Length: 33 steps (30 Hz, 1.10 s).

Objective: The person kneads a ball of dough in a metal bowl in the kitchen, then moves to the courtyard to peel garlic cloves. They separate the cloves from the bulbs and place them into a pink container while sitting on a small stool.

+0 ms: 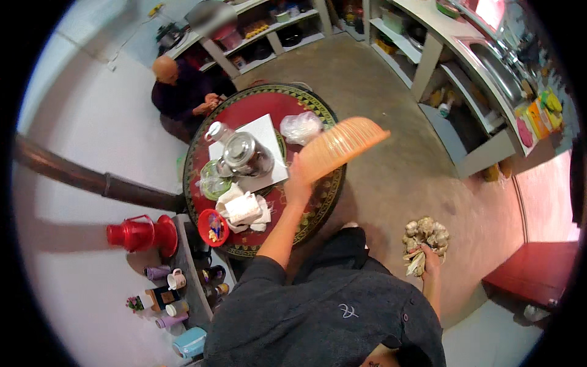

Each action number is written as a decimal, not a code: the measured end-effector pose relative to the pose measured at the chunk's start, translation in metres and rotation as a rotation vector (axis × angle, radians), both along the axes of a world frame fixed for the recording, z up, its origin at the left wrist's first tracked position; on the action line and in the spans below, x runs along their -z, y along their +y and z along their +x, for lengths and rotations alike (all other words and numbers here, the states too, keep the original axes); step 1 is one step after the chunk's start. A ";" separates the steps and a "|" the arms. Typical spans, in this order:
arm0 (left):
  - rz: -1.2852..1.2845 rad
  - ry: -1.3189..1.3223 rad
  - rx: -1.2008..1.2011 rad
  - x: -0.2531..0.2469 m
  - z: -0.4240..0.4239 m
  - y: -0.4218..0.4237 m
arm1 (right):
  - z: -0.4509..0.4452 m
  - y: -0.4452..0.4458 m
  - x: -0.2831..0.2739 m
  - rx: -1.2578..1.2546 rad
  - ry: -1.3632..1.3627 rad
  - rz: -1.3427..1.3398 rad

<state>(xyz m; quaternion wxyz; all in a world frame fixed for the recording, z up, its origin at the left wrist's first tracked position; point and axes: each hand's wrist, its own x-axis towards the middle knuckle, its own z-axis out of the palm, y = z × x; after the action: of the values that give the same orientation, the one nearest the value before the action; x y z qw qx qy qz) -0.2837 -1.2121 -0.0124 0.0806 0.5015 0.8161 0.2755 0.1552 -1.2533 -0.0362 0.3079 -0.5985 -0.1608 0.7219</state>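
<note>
My left hand (299, 186) grips one end of an orange slotted plastic basket (341, 146), held tilted over the right side of the round red table (316, 208). Well away from the table, over the floor, my right hand (430, 262) clasps a bunch of garlic bulbs (426, 231) by its dry stalks. Near the basket a clear plastic bag (301, 128) with pale contents lies on the table. A lidded glass vessel (247, 155) stands on a white board (265, 130), beside a white-lidded container (220, 132).
White cloths (243, 211), a green bowl (214, 181) and a red bowl (213, 229) occupy the table's near left. Another person (183, 94) sits across it. A red thermos (133, 235) and cups stand at left. A counter with a sink (497, 69) runs along the right; a red cabinet (532, 270) stands lower right.
</note>
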 end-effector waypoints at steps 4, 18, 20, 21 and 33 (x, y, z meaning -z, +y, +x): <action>0.326 -0.224 0.073 0.037 0.024 0.062 | 0.039 0.037 -0.006 0.102 0.026 0.042; -0.595 -1.158 0.361 0.046 0.361 0.365 | 0.261 0.218 0.007 0.652 -0.014 0.168; -0.676 -1.145 0.575 0.048 0.386 0.385 | 0.259 0.207 0.036 0.762 0.009 0.195; -0.674 -1.173 0.683 0.042 0.418 0.401 | 0.274 0.216 0.029 0.792 0.013 0.204; -0.896 -1.195 0.926 0.049 0.752 0.467 | 0.532 0.202 0.071 1.234 0.009 0.239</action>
<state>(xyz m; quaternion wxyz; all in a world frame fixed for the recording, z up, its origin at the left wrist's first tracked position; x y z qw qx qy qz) 0.4683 -0.7447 -0.0611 0.7875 0.4752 0.3831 0.0854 0.6868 -1.0510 -0.1074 0.7335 -0.5392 0.1360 0.3907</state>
